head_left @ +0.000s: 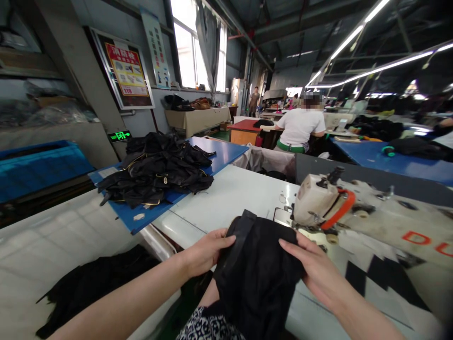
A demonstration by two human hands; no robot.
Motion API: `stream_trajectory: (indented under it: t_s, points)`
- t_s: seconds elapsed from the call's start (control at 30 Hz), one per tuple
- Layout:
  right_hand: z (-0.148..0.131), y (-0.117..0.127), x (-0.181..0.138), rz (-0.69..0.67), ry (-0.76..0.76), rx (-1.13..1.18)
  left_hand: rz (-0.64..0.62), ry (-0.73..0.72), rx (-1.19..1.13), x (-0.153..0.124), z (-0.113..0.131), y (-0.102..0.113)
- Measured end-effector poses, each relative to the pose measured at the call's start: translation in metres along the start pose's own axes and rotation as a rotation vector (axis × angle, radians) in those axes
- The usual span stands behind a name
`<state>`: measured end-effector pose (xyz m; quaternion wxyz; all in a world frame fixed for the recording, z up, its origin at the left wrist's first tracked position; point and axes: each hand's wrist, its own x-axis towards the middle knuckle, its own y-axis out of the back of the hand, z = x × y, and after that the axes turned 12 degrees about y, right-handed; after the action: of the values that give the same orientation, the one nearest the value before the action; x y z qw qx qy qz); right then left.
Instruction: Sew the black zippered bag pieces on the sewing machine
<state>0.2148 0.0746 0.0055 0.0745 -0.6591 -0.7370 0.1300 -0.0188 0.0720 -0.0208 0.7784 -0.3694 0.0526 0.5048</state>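
A black fabric piece (256,278) hangs over the front edge of the white sewing table (226,198), down towards my lap. My left hand (207,250) grips its left edge, fingers curled onto the cloth. My right hand (313,267) holds the right side, thumb on top and fingers wrapped round the fabric. Just beyond the cloth stands a cream sewing machine (318,203) with an orange-red part on its head.
A heap of black garments (159,167) lies on a blue board (141,217) to the left. More black cloth (92,283) sits low left. A blue crate (38,165) stands far left. A person in a white shirt (300,127) sits ahead with their back to me.
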Motion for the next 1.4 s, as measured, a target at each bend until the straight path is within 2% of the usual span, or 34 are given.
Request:
stream_trajectory:
  t_s: [0.13, 0.2, 0.3, 0.47, 0.53, 0.63, 0.7, 0.77, 0.87, 0.97, 1.07, 1.17, 1.23, 1.4]
  points:
    - [0.014, 0.009, 0.001, 0.019, -0.055, -0.003, -0.051, -0.031, -0.092, -0.002, 0.008, 0.002]
    - [0.023, 0.011, 0.003, 0.002, -0.033, -0.064, -0.039, -0.041, -0.089, -0.003, 0.011, 0.001]
    - [0.033, 0.011, 0.004, -0.014, 0.109, -0.255, -0.031, -0.064, -0.087, -0.005, 0.013, 0.0]
    - [0.034, 0.004, -0.018, 0.072, 0.466, -0.769, -0.054, -0.101, -0.053, -0.009, 0.019, 0.002]
    - [0.033, 0.0, -0.034, 0.03, 0.555, -0.927, -0.059, -0.127, -0.013, -0.011, 0.023, 0.002]
    - [0.034, -0.007, -0.052, -0.115, 0.623, -1.022, -0.074, -0.22, 0.1, -0.015, 0.027, -0.003]
    - [0.034, -0.014, -0.053, -0.197, 0.622, -1.019, -0.069, -0.296, 0.211, -0.019, 0.028, -0.011]
    - [0.032, -0.025, -0.045, -0.22, 0.591, -0.98, -0.012, -0.371, 0.361, -0.023, 0.027, -0.021]
    - [0.019, -0.048, -0.022, -0.228, 0.567, -0.836, 0.21, -0.538, 0.679, -0.026, 0.03, -0.032]
    - [0.003, -0.067, 0.002, -0.281, 0.548, -0.619, 0.434, -0.781, 1.018, -0.023, 0.039, -0.031]
    - [-0.005, -0.07, 0.016, -0.272, 0.418, -0.397, 0.532, -0.95, 1.274, -0.013, 0.043, -0.019]
    - [-0.001, -0.059, 0.02, -0.187, 0.32, -0.23, 0.53, -0.951, 1.447, -0.002, 0.032, -0.006]
    - [0.005, -0.047, 0.019, -0.109, 0.336, -0.219, 0.472, -0.922, 1.497, 0.003, 0.018, 0.001]
    - [0.021, -0.019, 0.019, 0.014, 0.513, -0.473, 0.343, -0.898, 1.377, 0.006, -0.005, 0.004]
